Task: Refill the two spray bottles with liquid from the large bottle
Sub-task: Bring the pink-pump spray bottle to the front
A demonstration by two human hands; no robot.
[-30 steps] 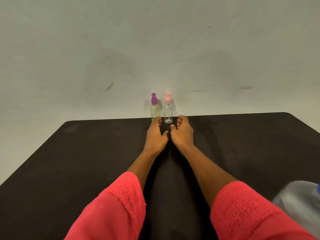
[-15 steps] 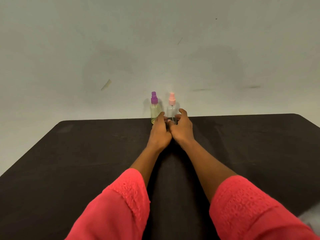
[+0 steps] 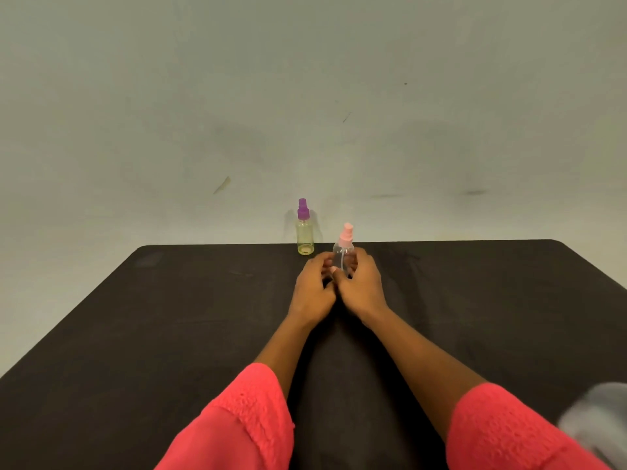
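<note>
**Pink-cap sprayer in hand, cap not yet off**

My right hand (image 3: 361,286) is wrapped round the small clear plastic spray bottle w/ a pink pump cap (image 3: 344,254), fingers on its right side, thumb across the front. My left hand (image 3: 314,290) is curled up against the bottle's left side. It's prob. touching, but I can't tell if it really grips. The bottle sits near the far edge of the black matte table (image 3: 135,334), about centre, leaning a bit. Its base is hidden behind my fingers, so I can't say if it's lifted or standing.

The other one, a small yellow-green tinted spray bottle w/ a purple pump cap (image 3: 304,232), stands upright just to the left and further back, at the table's far edge, apart from both hands. A blurry grey shape (image 3: 600,422) at bottom right may be the large bottle, but it's too smeared to tell.

Handling, my guess: the clear bottle looks empty, so it's v. light and tippy. Thin plastic, smooth, prob. a bit slippery, and it'll flex if squeezed hard. Best hold: one hand firm round the body low down, the other pinching the pink collar below the nozzle to twist it off. Don't press the pump head. There's a dip tube inside, so lift the cap straight up.
</note>
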